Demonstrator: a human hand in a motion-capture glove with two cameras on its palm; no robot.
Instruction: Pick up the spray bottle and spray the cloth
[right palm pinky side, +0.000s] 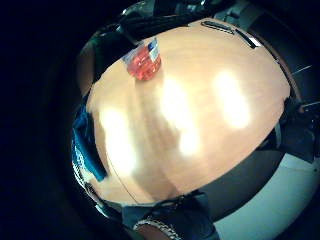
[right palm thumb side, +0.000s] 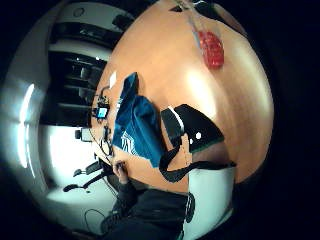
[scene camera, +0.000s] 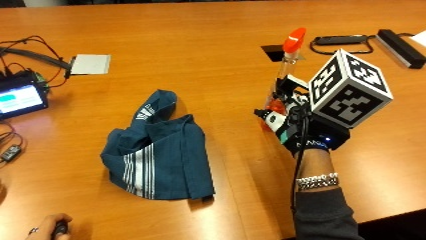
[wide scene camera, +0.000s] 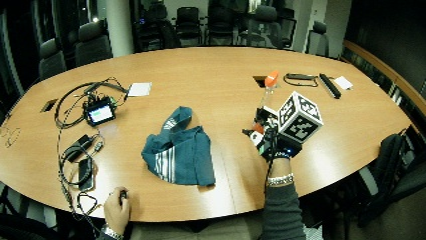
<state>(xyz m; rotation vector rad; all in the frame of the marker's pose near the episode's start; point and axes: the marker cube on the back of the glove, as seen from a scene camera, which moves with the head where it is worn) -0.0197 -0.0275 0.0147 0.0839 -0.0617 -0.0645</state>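
Meeting room, long wooden table (scene camera: 200, 45). Spray bottle (scene camera: 290, 50) stands upright, centre-right of frame; my gloved right hand (scene camera: 303, 127) sits just short of it, presumably lining up a grab. Can't tell finger state. Blue cloth (scene camera: 160, 150) lies crumpled lower left, well apart, waiting to be sprayed.

cloth (scene camera: 158, 152): teal-blue, white stripes | spray bottle (scene camera: 287, 60): clear, orange-red cap | table (scene camera: 200, 55): orange-brown wood | right hand (scene camera: 303, 132): black glove

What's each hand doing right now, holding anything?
Gloved right hand: near the clear orange-capped spray bottle; grip cannot be told.
Bare left hand: rests at the wooden table edge.
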